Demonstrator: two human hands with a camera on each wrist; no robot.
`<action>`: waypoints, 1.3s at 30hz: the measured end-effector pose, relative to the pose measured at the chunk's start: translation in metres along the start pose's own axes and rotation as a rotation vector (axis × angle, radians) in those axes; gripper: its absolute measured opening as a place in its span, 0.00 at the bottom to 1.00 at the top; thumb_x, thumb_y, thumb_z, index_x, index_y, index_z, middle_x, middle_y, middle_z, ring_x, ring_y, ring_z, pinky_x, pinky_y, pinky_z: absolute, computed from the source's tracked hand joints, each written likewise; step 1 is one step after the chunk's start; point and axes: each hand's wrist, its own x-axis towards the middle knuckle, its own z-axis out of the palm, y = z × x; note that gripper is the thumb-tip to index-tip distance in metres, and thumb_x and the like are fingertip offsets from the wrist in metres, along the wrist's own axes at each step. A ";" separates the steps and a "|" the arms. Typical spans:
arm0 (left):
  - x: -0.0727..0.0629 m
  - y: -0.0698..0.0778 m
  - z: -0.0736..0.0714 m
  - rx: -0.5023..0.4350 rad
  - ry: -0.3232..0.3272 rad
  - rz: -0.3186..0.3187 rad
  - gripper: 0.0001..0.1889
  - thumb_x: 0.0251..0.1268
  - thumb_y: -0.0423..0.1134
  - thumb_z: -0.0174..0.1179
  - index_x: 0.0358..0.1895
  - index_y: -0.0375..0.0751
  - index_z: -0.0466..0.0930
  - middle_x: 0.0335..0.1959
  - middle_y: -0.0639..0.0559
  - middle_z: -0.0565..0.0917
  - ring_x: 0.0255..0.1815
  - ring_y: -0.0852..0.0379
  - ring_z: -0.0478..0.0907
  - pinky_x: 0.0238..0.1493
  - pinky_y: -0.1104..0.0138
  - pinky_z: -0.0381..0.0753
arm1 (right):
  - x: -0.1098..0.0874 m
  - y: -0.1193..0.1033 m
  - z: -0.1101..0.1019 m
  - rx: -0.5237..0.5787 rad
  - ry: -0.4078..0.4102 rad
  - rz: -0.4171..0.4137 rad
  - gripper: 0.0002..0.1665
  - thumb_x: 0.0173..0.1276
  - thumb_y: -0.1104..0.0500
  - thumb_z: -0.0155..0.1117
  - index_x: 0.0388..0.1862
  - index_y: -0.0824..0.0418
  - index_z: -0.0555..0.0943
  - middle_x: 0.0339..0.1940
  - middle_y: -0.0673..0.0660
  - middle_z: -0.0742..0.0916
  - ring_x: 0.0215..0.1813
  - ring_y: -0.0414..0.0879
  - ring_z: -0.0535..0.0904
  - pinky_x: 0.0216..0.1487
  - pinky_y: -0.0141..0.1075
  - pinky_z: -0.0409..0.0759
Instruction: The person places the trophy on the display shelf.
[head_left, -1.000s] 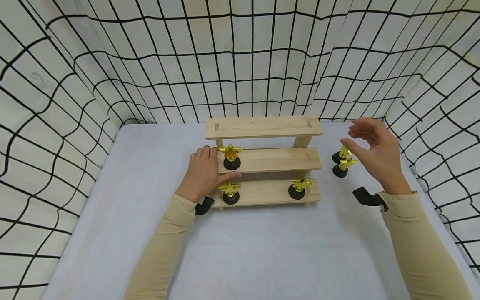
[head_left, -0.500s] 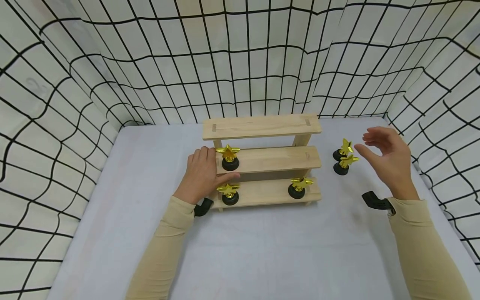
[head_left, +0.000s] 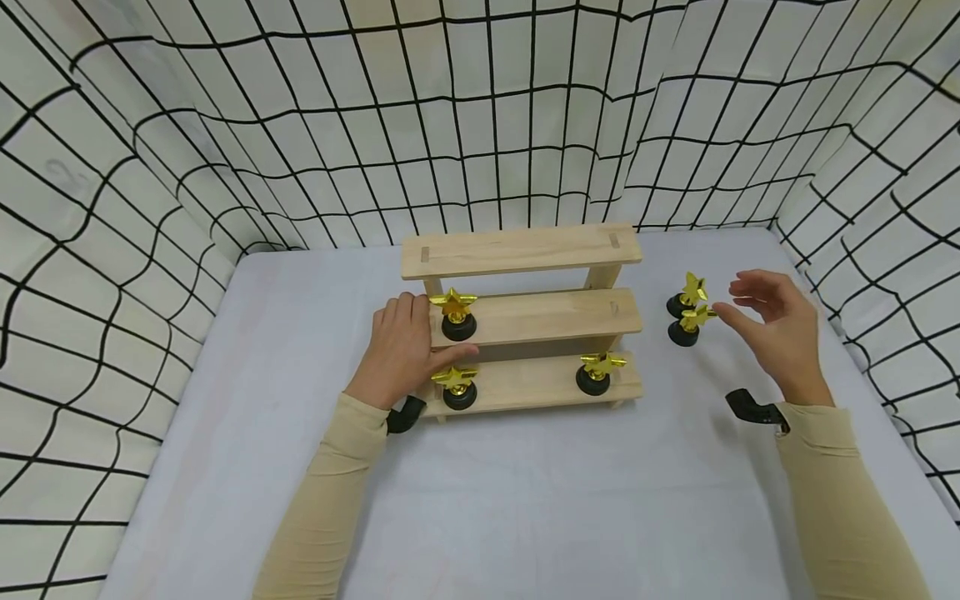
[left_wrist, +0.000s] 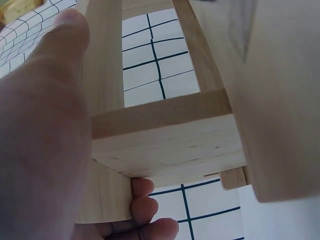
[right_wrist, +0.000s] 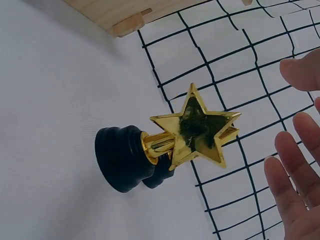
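Observation:
A three-step wooden shelf (head_left: pixel 540 321) stands in the middle of the table. My left hand (head_left: pixel 397 350) grips its left end; in the left wrist view, fingertips (left_wrist: pixel 145 207) curl round the wooden upright and the thumb lies on the other side. A gold star trophy (head_left: pixel 457 315) on a black base stands on the middle step, beside that hand. Another star trophy (head_left: pixel 457 387) is at the lower step's left end, and a third trophy (head_left: pixel 595 373) at its right. To the right, my right hand (head_left: pixel 783 333) hovers with parted fingers beside two trophies (right_wrist: pixel 125 157), touching neither in the right wrist view.
A white cloth (head_left: pixel 525 500) covers the table. Black grid lines on pale walls (head_left: pixel 510 117) surround its back and sides. The shelf's top step (head_left: pixel 521 252) rises behind the others.
My right hand has moved slightly right and down, away from the two trophies, then a little back towards them. The left hand keeps its hold on the shelf.

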 end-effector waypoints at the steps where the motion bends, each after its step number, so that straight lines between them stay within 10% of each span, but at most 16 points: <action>1: 0.000 0.000 0.000 0.000 -0.001 -0.002 0.44 0.52 0.73 0.69 0.46 0.31 0.71 0.34 0.42 0.70 0.34 0.45 0.65 0.43 0.54 0.66 | -0.001 0.002 0.000 -0.003 -0.004 0.016 0.32 0.61 0.71 0.76 0.63 0.63 0.78 0.50 0.38 0.83 0.54 0.32 0.81 0.57 0.16 0.76; 19: 0.002 0.002 -0.001 -0.004 -0.010 -0.011 0.45 0.51 0.72 0.70 0.47 0.29 0.71 0.36 0.41 0.72 0.35 0.45 0.66 0.43 0.54 0.66 | -0.016 0.040 0.011 -0.087 -0.115 0.204 0.36 0.66 0.57 0.77 0.70 0.61 0.73 0.60 0.40 0.79 0.57 0.29 0.78 0.55 0.12 0.74; 39: 0.001 0.000 -0.001 0.004 -0.028 -0.014 0.45 0.52 0.74 0.68 0.47 0.30 0.70 0.35 0.42 0.70 0.35 0.45 0.65 0.44 0.54 0.67 | -0.021 0.055 0.023 -0.134 -0.213 0.212 0.37 0.65 0.58 0.77 0.69 0.60 0.70 0.52 0.32 0.76 0.53 0.23 0.75 0.53 0.11 0.74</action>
